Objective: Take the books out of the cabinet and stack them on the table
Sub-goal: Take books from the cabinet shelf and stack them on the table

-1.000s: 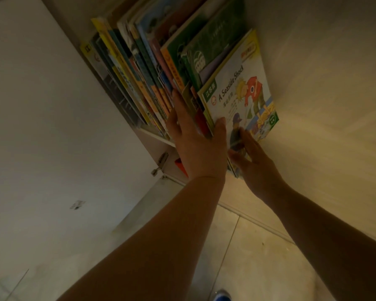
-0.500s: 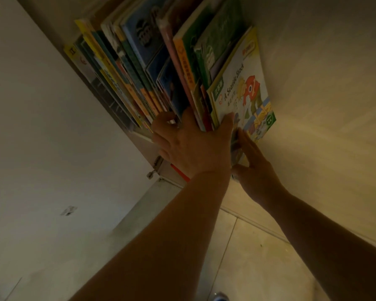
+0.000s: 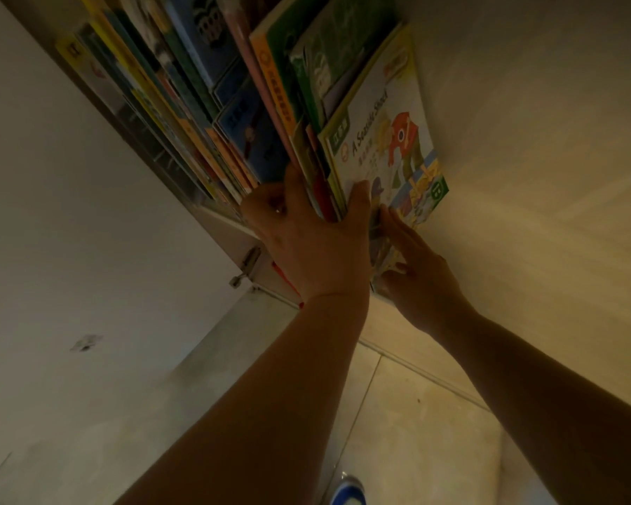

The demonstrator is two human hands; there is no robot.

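Books (image 3: 255, 103) stand packed in the cabinet (image 3: 230, 227), lower edges at the shelf lip. My left hand (image 3: 306, 242) grips a bunch by its edges; my right hand (image 3: 416, 264) lies spread against the outermost cover, wall just beside.

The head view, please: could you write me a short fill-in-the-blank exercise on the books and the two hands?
1. The left hand grips a bundle of books with its ____ on the cover of A Seaside Shock.
2. The right hand touches that book's lower edge with ____ fingers.
3. The row of books stands in the ____.
4. Low in the view, a ____ shoe shows on the floor.

Missing words: thumb; straight; cabinet; blue
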